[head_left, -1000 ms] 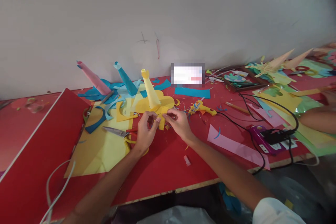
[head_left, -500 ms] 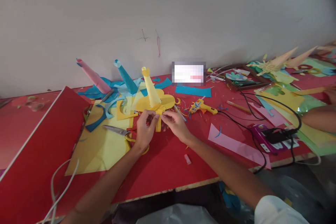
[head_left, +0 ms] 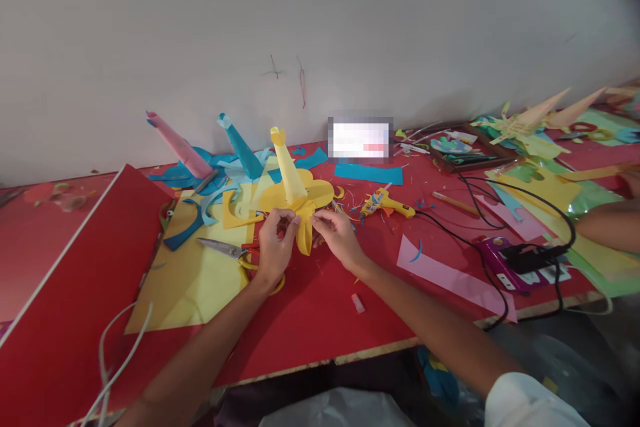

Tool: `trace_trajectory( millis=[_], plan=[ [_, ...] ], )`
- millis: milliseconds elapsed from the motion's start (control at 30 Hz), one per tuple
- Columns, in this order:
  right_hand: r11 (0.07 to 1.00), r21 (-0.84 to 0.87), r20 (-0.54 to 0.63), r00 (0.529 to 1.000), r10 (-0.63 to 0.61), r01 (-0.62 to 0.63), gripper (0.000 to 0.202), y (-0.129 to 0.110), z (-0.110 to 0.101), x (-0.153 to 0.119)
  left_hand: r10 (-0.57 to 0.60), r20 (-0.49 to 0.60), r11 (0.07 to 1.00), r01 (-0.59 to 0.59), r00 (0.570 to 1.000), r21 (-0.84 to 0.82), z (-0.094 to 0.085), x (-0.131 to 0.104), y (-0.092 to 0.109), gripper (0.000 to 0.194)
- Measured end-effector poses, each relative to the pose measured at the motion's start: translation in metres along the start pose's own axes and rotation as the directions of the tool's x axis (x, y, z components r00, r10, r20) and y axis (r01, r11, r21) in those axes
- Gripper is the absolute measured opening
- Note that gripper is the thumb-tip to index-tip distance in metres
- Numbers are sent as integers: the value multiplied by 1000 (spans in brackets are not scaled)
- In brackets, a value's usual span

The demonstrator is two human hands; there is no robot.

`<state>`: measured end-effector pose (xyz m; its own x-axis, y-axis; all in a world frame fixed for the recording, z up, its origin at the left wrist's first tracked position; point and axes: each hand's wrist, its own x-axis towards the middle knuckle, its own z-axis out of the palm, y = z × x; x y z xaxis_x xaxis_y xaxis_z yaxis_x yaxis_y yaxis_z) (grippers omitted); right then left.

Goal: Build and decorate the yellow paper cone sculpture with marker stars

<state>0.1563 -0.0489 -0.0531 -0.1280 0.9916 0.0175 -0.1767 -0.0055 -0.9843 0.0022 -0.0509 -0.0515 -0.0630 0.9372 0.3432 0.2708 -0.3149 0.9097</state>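
Observation:
Between my hands is a yellow paper flower [head_left: 320, 192] with wide rounded petals. A pale yellow paper cone [head_left: 289, 167] rises from it. My left hand [head_left: 277, 240] pinches the near part of the flower from the left, thumb and forefinger together. From the right, my right hand [head_left: 337, 237] pinches the same near part. One yellow petal [head_left: 304, 238] hangs down between the two hands. Scissors [head_left: 223, 248] with yellow handles lie by my left wrist, the handles partly under it. A yellow glue gun [head_left: 387, 203] rests to the right of the flower.
Pink [head_left: 183, 150] and blue [head_left: 241, 147] paper cones stand at the back left. A red board [head_left: 90, 280] leans at left. Black cables run to a purple box [head_left: 505, 265]. A co-worker's arm [head_left: 607, 223] reaches in at right. Paper strips and scraps litter the red table [head_left: 310, 320].
The near petal between my hands has opened out wider and reaches slightly lower. My fingers have shifted only a little, and other things stay in place.

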Motion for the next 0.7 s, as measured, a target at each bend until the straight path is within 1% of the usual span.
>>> trace_trajectory(
  millis=[133, 200, 333, 500, 700],
  plan=[
    [1000, -9, -32, 999, 1, -1, 34, -1, -1, 1, -26, -2, 999, 26, 1000, -21, -1, 0, -1, 23],
    [1000, -14, -38, 999, 10, -11, 32, 0, -1, 1, -35, 0, 998, 34, 999, -60, -1, 1, -2, 25],
    [999, -3, -20, 999, 35, -35, 29, 3, 0, 1, -33, 52, 990, 40, 998, -137, -1, 3, -1, 31],
    [999, -33, -10, 1000, 10, -10, 28, 5, 0, 0, 8, 116, 996, 2, 993, -84, 0, 3, 0, 32],
    [995, -88, 37, 999, -35, 39, 36, 4, 0, -2, -9, 100, 1000, 10, 995, -12, 0, 1, 2, 32]
  ],
)
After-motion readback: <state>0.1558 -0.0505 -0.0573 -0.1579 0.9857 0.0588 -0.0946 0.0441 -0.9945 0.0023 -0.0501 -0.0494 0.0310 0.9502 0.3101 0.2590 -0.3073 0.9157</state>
